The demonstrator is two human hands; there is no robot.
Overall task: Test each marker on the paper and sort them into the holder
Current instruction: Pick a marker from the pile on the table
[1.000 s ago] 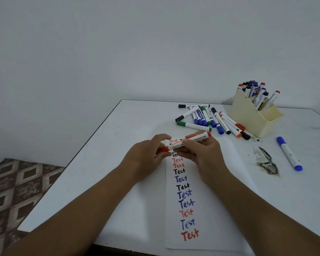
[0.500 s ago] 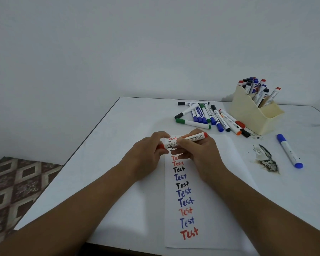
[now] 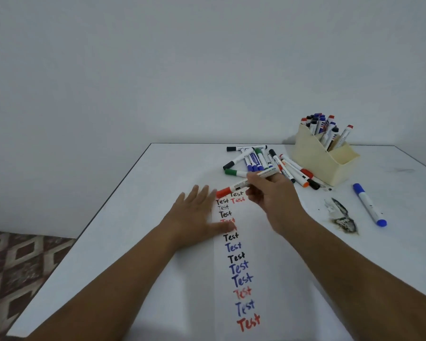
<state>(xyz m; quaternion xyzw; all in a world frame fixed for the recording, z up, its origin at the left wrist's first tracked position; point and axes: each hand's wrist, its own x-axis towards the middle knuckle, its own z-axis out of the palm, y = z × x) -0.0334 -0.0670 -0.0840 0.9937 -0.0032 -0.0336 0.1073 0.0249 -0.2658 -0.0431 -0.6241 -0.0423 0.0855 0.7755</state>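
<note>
**Operator:** What has changed since the earlier frames?

**Inspector:** Previously both hands held the red marker (image 3: pixel 246 183) together over the paper (image 3: pixel 276 267). The left hand (image 3: pixel 194 215) has since released it and now lies flat on the paper's left edge, fingers straight and spread, thumb across the written column. The right hand (image 3: pixel 272 193) alone holds the marker.

**Operator:** Head view: state the grip and marker position.

**Inspector:** Right-hand fingers are curled around the white barrel. The marker is tilted, its red end pointing left and down, just above the top of the column of "Test" words. Whether that end is a cap or the bare tip cannot be told.

**Operator:** Location of the remaining task items?

**Inspector:** The beige holder (image 3: pixel 315 158) stands at the far right of the white table (image 3: pixel 123 217), with markers upright inside. A pile of loose markers (image 3: pixel 261 161) lies just left of the holder, beyond the paper. One blue marker (image 3: pixel 369 204) lies alone to the right, near a dark smudge (image 3: pixel 342 219) on the tabletop.
</note>
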